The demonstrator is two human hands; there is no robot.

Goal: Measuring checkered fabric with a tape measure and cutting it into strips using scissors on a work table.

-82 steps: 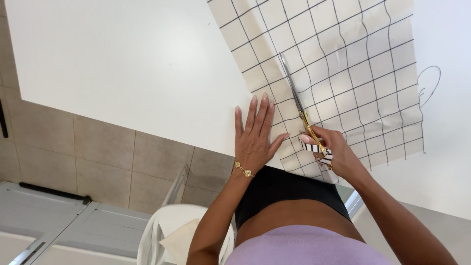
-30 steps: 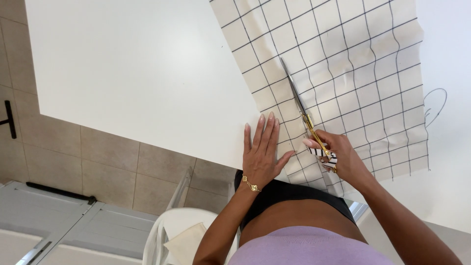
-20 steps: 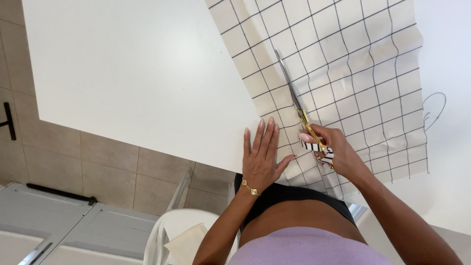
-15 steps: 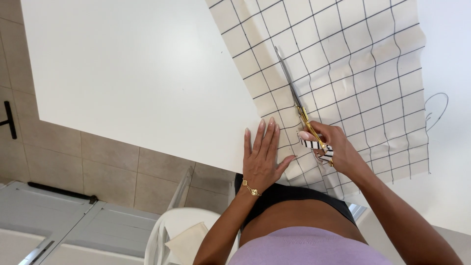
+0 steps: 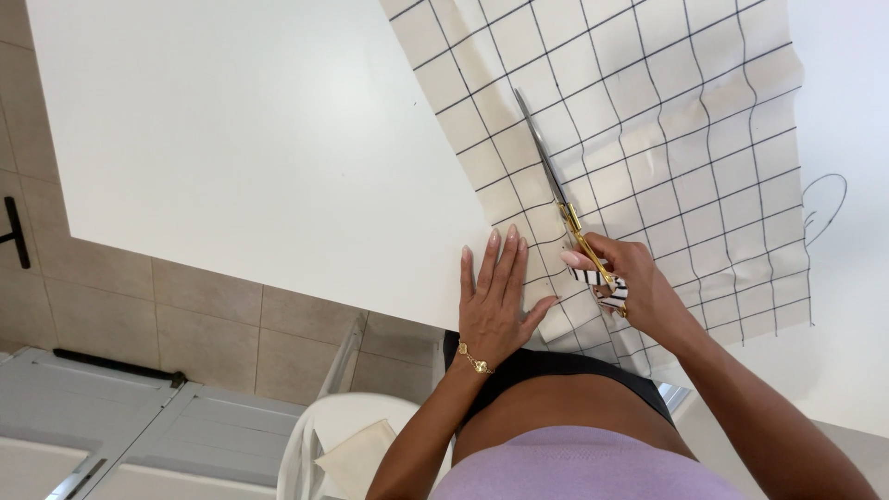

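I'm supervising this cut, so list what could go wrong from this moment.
1. The left hand lies flat on the grid fabric close beside the scissors; a sideways drift could nick its fingers.
2. The fabric is creased right of the blades, so the cut may wander off the printed line.
3. The fabric overhangs the table edge and might slide.

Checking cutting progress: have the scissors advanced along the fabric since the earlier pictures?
Cannot tell: the scissors lie about where they did against the checked fabric; the camera itself moved.
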